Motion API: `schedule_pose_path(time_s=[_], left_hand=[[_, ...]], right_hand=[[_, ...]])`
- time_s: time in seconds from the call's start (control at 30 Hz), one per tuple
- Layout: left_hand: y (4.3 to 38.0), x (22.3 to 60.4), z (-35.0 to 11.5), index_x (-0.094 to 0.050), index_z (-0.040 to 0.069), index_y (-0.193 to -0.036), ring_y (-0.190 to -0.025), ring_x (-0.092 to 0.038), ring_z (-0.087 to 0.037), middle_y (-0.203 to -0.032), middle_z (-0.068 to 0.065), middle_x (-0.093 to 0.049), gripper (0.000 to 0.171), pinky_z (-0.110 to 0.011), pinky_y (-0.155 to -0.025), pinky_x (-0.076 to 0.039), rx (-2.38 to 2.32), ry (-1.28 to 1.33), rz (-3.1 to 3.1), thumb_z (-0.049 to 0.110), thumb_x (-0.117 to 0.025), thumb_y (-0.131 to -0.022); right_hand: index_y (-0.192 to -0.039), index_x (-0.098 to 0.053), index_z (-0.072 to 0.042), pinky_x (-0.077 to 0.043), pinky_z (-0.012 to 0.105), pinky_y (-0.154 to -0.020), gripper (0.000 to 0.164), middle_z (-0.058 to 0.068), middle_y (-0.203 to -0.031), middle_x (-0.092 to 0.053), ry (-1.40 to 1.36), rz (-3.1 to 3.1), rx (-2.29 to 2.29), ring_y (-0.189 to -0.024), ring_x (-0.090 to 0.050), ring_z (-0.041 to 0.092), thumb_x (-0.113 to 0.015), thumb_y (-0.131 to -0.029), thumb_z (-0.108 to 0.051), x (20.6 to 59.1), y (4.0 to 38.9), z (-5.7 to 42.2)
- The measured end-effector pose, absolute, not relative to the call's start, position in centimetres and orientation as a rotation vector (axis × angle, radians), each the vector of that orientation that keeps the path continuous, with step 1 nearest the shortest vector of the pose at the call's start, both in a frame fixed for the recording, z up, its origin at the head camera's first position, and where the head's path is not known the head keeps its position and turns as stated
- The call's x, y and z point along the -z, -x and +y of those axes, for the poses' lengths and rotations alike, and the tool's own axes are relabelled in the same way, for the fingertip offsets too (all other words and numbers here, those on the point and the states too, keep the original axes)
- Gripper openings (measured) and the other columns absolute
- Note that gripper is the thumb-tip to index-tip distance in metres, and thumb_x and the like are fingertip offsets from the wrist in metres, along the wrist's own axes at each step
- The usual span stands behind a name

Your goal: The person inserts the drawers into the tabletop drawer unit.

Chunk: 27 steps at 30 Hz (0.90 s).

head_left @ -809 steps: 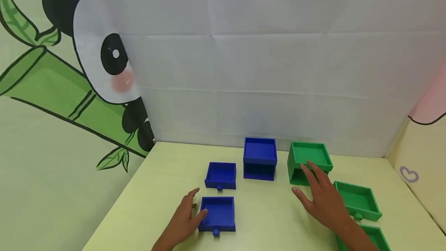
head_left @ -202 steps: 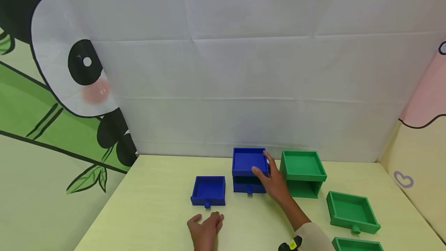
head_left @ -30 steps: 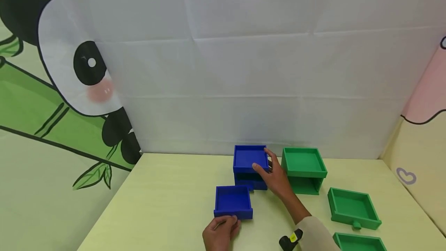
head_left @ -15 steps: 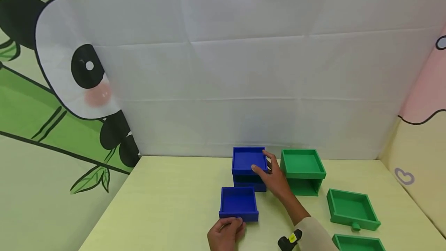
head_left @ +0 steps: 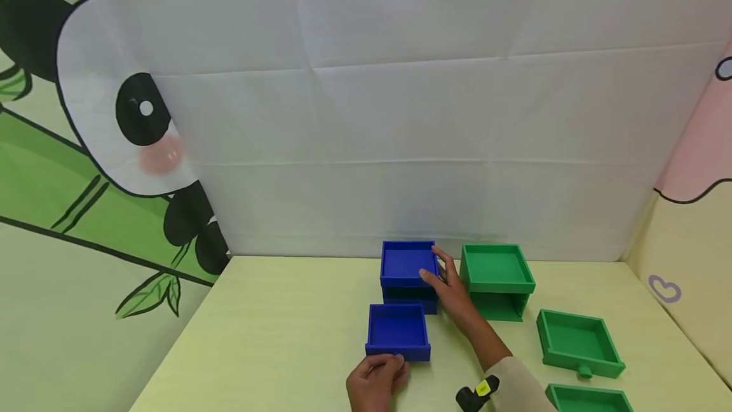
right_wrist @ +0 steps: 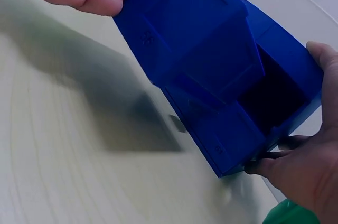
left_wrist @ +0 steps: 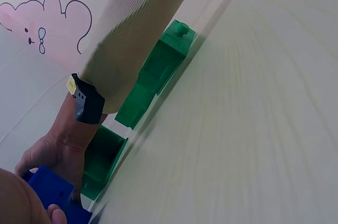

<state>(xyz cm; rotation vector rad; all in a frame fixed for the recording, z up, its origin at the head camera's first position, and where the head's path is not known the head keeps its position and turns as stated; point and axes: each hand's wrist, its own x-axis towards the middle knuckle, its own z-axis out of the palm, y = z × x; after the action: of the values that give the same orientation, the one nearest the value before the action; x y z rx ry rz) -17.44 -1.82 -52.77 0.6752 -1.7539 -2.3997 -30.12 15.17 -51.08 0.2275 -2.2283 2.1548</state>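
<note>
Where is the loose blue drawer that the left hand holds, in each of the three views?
Head: blue drawer at lower centre, just in front of the blue cabinet.
Left wrist: only a blue corner shows at bottom left; whether it is drawer or cabinet cannot be told.
Right wrist: it fills the upper centre, its back end at the cabinet's upper slot.
Shared landmark: the right hand gripping the cabinet.

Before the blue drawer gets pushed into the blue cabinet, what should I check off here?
1. Left hand grips the blue drawer at its knob end: ok.
2. Right hand steadies the blue cabinet: ok.
3. Drawer's back edge at the cabinet's open slot: ok, in the right wrist view.
4. Drawer square to the slot: cannot tell.
5. Lower drawer already seated: ok.
6. Green cabinet apart from the path: ok.
</note>
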Motion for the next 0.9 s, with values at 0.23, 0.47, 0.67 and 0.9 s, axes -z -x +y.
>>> schedule_pose_path(time_s=[0.23, 0.47, 0.67, 0.9], left_hand=[[17.4, 52.4, -1.5, -0.067, -0.008, -0.085, -0.071, -0.073, -0.028, -0.079, -0.021, -0.072, 0.015, -0.038, -0.066, -0.060, 2.418, -0.656, -1.764, -0.005, -0.078, -0.074], [17.3, 52.0, -1.1, -0.067, -0.007, -0.084, -0.071, -0.073, -0.026, -0.079, -0.020, -0.072, 0.014, -0.040, -0.068, -0.060, 2.455, -0.644, -1.752, -0.006, -0.077, -0.075], [17.5, 52.0, -0.9, -0.068, -0.007, -0.085, -0.071, -0.073, -0.025, -0.079, -0.020, -0.072, 0.014, -0.039, -0.068, -0.060, 2.446, -0.635, -1.772, -0.004, -0.078, -0.076], [17.8, 52.2, -0.6, -0.067, -0.008, -0.084, -0.070, -0.073, -0.025, -0.079, -0.019, -0.072, 0.014, -0.039, -0.068, -0.060, 2.483, -0.574, -1.722, -0.007, -0.077, -0.075]], right_hand=[[-0.158, -0.020, -0.028, -0.013, 0.067, -0.114, 0.062, 0.008, -0.166, -0.004, -0.264, -2.221, -2.211, -0.151, -0.003, 0.040, -0.052, -0.104, -0.032, 51.3, 30.3, 15.5], [-0.158, -0.020, -0.027, -0.015, 0.067, -0.114, 0.063, 0.010, -0.166, -0.004, -0.259, -2.245, -2.175, -0.151, -0.005, 0.040, -0.052, -0.104, -0.031, 51.3, 29.9, 15.6], [-0.156, -0.023, -0.027, -0.024, 0.067, -0.110, 0.064, 0.016, -0.165, -0.013, -0.220, -2.313, -2.084, -0.150, -0.012, 0.040, -0.057, -0.101, -0.034, 50.9, 29.6, 15.3], [-0.153, -0.026, -0.032, -0.029, 0.067, -0.108, 0.063, 0.017, -0.163, -0.019, -0.191, -2.334, -2.037, -0.149, -0.018, 0.037, -0.058, -0.100, -0.041, 51.0, 29.6, 14.9]])
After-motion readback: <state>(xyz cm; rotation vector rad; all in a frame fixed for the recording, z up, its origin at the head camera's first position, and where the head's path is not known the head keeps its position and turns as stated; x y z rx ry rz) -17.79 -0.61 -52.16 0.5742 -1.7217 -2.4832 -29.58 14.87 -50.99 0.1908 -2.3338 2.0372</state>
